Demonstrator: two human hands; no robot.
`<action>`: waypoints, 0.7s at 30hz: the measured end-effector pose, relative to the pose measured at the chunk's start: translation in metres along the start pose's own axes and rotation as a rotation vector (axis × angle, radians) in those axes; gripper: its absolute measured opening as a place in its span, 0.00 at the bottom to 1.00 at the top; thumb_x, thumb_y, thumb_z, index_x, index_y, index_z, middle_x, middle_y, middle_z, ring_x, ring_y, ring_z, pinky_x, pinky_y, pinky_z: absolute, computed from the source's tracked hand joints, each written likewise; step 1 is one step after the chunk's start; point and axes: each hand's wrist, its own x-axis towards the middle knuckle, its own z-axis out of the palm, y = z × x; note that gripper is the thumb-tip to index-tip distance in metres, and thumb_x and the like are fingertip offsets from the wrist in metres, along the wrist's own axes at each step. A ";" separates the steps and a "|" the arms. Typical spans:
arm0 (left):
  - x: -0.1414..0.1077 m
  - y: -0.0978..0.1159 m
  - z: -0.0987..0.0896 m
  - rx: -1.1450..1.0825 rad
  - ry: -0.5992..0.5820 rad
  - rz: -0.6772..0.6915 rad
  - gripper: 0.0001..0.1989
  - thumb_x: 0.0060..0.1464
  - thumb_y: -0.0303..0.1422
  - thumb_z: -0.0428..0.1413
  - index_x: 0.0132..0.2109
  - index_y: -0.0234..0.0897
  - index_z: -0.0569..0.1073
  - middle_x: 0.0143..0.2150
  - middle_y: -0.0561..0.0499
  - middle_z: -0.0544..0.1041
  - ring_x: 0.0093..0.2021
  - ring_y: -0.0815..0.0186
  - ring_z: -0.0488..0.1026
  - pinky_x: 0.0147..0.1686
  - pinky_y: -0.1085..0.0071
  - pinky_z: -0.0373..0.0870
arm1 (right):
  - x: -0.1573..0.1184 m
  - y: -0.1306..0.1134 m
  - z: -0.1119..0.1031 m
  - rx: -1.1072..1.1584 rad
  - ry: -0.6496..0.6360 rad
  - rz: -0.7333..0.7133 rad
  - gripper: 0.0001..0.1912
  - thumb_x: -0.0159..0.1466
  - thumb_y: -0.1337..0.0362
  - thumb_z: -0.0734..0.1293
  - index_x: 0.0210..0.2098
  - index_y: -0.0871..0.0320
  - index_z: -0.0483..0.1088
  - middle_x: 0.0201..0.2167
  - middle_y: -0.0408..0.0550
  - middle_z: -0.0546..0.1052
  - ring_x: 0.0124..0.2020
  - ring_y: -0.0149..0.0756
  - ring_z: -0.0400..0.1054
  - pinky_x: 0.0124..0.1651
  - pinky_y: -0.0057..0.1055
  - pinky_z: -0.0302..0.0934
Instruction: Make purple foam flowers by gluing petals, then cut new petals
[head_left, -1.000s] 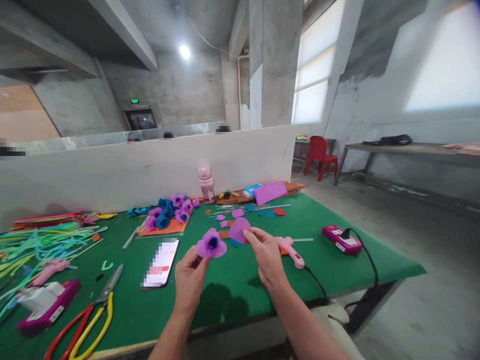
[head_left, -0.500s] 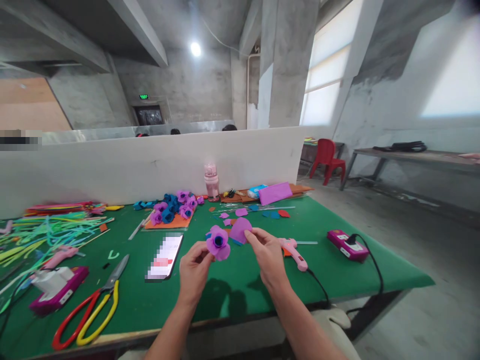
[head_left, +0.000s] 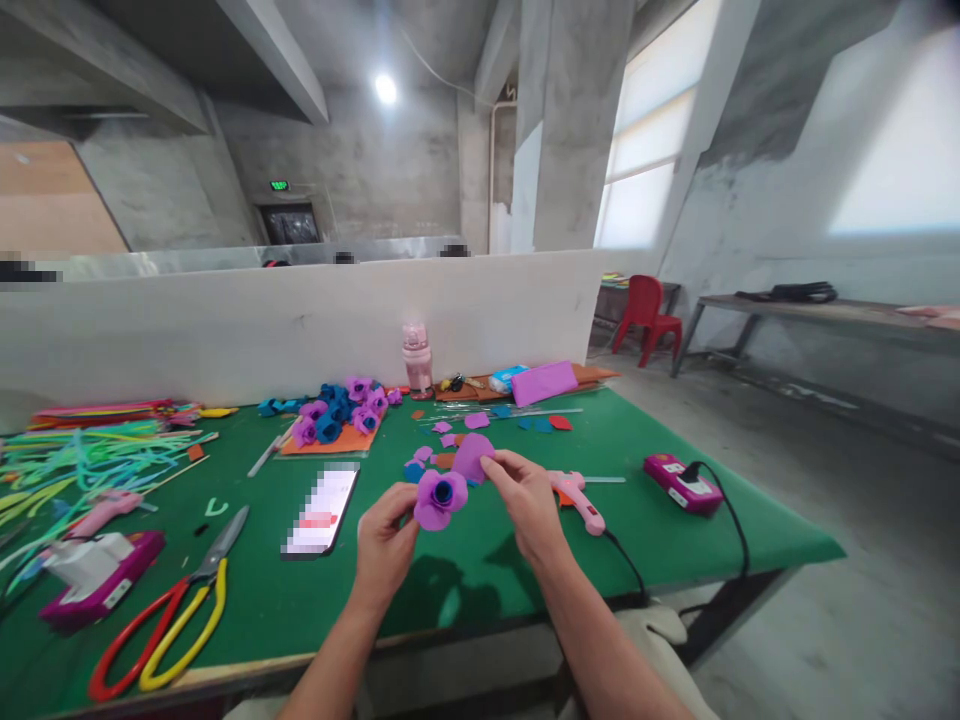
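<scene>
Between the fingers of my left hand (head_left: pixel 386 540) is a purple paper flower (head_left: pixel 440 499) with a dark blue rolled centre, held above the table and facing me. My right hand (head_left: pixel 523 500) pinches a loose purple paper petal (head_left: pixel 472 459) by its right edge. The petal is just behind and to the upper right of the flower; whether they touch I cannot tell. A pink glue gun (head_left: pixel 577 500) lies to the right of my right hand. Purple, blue and brown paper scraps lie on the table behind the flower.
On the green table (head_left: pixel 300 620) lie scissors (head_left: pixel 180 610), a phone (head_left: pixel 322 510), finished flowers (head_left: pixel 341 408) on orange paper, coloured strips (head_left: pixel 90 455), and two magenta power strips (head_left: pixel 679 483). A pink bottle (head_left: pixel 417 360) stands by the white partition (head_left: pixel 225 320).
The flower has turned and shifted slightly right and down, closer to the petal, in my left hand. My right hand keeps its pinch on the petal. The whole view has shifted a little.
</scene>
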 end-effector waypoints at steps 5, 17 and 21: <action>0.000 -0.001 0.000 0.025 -0.027 0.011 0.08 0.52 0.29 0.56 0.38 0.39 0.79 0.34 0.50 0.76 0.35 0.65 0.70 0.36 0.72 0.67 | -0.001 -0.001 0.002 0.041 -0.037 0.007 0.09 0.53 0.60 0.68 0.23 0.60 0.72 0.21 0.42 0.71 0.26 0.31 0.61 0.32 0.28 0.55; 0.002 0.004 0.002 0.011 -0.016 -0.052 0.07 0.49 0.32 0.58 0.35 0.39 0.79 0.32 0.50 0.77 0.34 0.64 0.70 0.35 0.71 0.67 | -0.003 -0.006 0.002 0.033 -0.068 0.013 0.08 0.52 0.60 0.68 0.23 0.59 0.73 0.21 0.42 0.72 0.26 0.31 0.63 0.32 0.28 0.57; 0.004 0.009 0.002 -0.029 -0.057 -0.104 0.07 0.48 0.35 0.59 0.32 0.38 0.80 0.29 0.50 0.77 0.30 0.65 0.69 0.30 0.72 0.66 | -0.004 -0.003 0.004 0.023 -0.126 -0.003 0.08 0.53 0.61 0.67 0.24 0.59 0.74 0.22 0.43 0.73 0.26 0.32 0.64 0.32 0.28 0.57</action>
